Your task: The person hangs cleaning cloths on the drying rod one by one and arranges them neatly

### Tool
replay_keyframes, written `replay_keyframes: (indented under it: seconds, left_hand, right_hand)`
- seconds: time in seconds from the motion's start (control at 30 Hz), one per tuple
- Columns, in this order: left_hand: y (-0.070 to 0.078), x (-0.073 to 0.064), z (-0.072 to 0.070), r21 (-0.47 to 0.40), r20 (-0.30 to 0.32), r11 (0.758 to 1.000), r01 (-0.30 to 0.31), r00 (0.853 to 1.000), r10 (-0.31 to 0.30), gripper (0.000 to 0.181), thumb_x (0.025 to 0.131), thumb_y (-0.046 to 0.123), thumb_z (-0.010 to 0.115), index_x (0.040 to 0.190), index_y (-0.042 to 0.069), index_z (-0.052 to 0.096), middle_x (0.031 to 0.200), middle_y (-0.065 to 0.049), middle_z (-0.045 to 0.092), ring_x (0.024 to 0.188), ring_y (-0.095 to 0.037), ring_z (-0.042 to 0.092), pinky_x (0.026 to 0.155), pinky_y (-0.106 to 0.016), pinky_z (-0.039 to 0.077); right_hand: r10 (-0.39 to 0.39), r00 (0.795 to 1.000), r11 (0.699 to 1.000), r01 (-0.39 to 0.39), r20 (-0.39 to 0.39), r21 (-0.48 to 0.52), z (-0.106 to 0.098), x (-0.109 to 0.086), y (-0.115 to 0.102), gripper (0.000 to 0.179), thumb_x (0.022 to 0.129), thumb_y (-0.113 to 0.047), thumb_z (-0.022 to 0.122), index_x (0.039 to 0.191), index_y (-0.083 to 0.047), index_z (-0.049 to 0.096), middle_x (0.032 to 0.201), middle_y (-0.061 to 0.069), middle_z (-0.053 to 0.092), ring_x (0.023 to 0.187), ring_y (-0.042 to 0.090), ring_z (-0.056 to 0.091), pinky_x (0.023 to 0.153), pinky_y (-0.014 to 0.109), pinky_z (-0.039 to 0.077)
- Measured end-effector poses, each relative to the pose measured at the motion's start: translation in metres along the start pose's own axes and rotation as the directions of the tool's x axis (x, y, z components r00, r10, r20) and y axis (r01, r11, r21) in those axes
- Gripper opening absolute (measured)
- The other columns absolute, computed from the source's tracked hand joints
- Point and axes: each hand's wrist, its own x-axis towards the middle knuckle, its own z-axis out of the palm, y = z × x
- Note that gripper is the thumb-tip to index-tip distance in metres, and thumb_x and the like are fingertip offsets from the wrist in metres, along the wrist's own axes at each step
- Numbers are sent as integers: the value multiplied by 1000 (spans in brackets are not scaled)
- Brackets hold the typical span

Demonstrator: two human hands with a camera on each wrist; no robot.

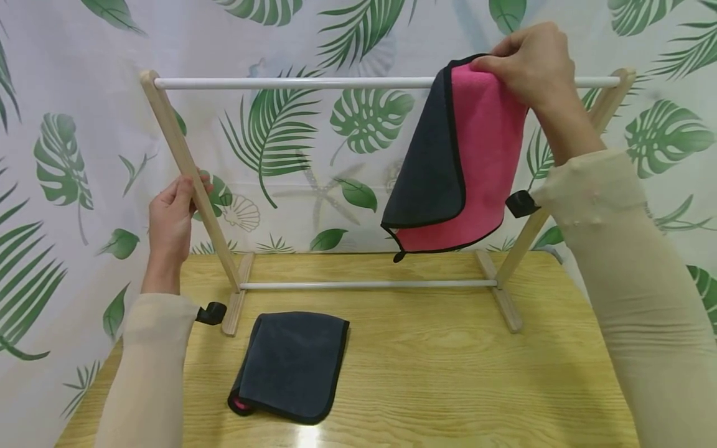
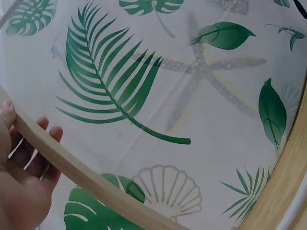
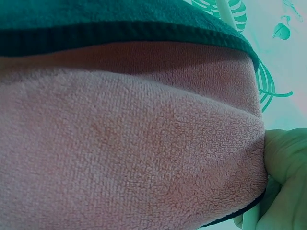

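Note:
My right hand (image 1: pixel 534 62) pinches the top edge of a cloth (image 1: pixel 487 155), pink on one face and dark grey on the other, with black edging. The cloth hangs in front of the white upper bar (image 1: pixel 291 83) of a wooden rack, its grey corner folded over the pink. Pink terry fills most of the right wrist view, the hand (image 3: pixel 288 163) at its right edge. On the left, my left hand (image 1: pixel 172 218) grips the rack's slanted wooden post (image 1: pixel 187 158), thumb in front and fingers behind, as the left wrist view also shows on the post (image 2: pixel 76 179).
A second dark grey cloth (image 1: pixel 294 364), folded, lies on the wooden table (image 1: pixel 448 373) before the rack's left foot (image 1: pixel 233 311). A thin lower bar (image 1: pixel 364 285) joins the two feet. Behind stands a leaf-patterned curtain (image 1: pixel 313 168).

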Motion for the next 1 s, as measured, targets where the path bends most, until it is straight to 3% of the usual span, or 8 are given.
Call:
replay_keyframes:
  seconds: [0.1, 0.17, 0.27, 0.4, 0.6, 0.77, 0.9, 1.0]
  left_hand:
    - [5, -7, 9, 140, -103, 990, -5, 995, 19, 41, 107, 34, 57, 132, 4, 70, 115, -4, 70, 115, -18, 61, 103, -31, 45]
    - [8, -12, 17, 260, -177, 965, -34, 981, 83, 37, 108, 29, 56, 136, 8, 68, 121, -5, 69, 116, -17, 60, 102, -31, 47]
    - [15, -21, 34, 370, -267, 921, -122, 936, 231, 37, 107, 17, 56, 143, 8, 62, 133, -10, 64, 117, -16, 58, 98, -28, 48]
    - [25, -37, 58, 446, -283, 863, -238, 877, 388, 43, 104, 9, 59, 146, 4, 54, 136, -14, 55, 118, -17, 51, 96, -24, 41]
    - [31, -61, 97, 453, -66, 796, -401, 875, 479, 41, 101, 2, 62, 141, -4, 55, 137, -16, 57, 125, -22, 51, 101, -34, 43]
    - [27, -81, 132, 445, 145, 728, -521, 844, 516, 41, 100, 1, 64, 139, -8, 56, 135, -22, 57, 123, -30, 54, 101, -44, 46]
    - [19, -93, 160, 415, 264, 704, -576, 817, 513, 44, 99, 1, 67, 140, -7, 55, 135, -23, 55, 122, -35, 53, 99, -47, 46]
    - [11, -100, 179, 390, 315, 713, -582, 812, 491, 45, 98, 2, 69, 140, -6, 55, 136, -23, 54, 122, -35, 53, 100, -47, 46]
  right_hand:
    - [2, 1000, 1000, -2, 5, 2, 1, 0, -1, 57, 96, -51, 67, 136, -11, 69, 108, 2, 65, 82, 7, 59, 92, 24, 54]
    - [1, 1000, 1000, -1, 5, 4, 1, 0, -1, 57, 96, -51, 67, 136, -10, 69, 106, 2, 65, 82, 7, 59, 92, 23, 54]
    - [0, 1000, 1000, 0, 4, 9, 2, 0, -2, 57, 96, -50, 67, 136, -11, 69, 108, 3, 65, 82, 7, 60, 93, 24, 54]
    - [7, 1000, 1000, -7, 7, 6, 2, 1, -2, 57, 96, -50, 67, 137, -10, 69, 110, 5, 64, 82, 7, 59, 91, 23, 55]
    - [11, 1000, 1000, -11, 12, -8, -1, 3, -2, 55, 97, -47, 68, 135, -6, 69, 94, -1, 61, 80, 8, 55, 66, 11, 48]
    - [10, 1000, 1000, -10, 16, 3, -1, 3, -2, 55, 97, -47, 69, 135, -7, 69, 95, 0, 62, 80, 9, 56, 68, 11, 48]
    - [6, 1000, 1000, -6, 16, -7, -1, 3, -1, 55, 98, -46, 68, 135, -6, 69, 95, 0, 61, 79, 9, 56, 67, 12, 48]
    - [12, 1000, 1000, -12, 18, -1, -1, 3, -1, 54, 97, -46, 69, 135, -6, 69, 95, 0, 61, 79, 9, 56, 67, 12, 48]
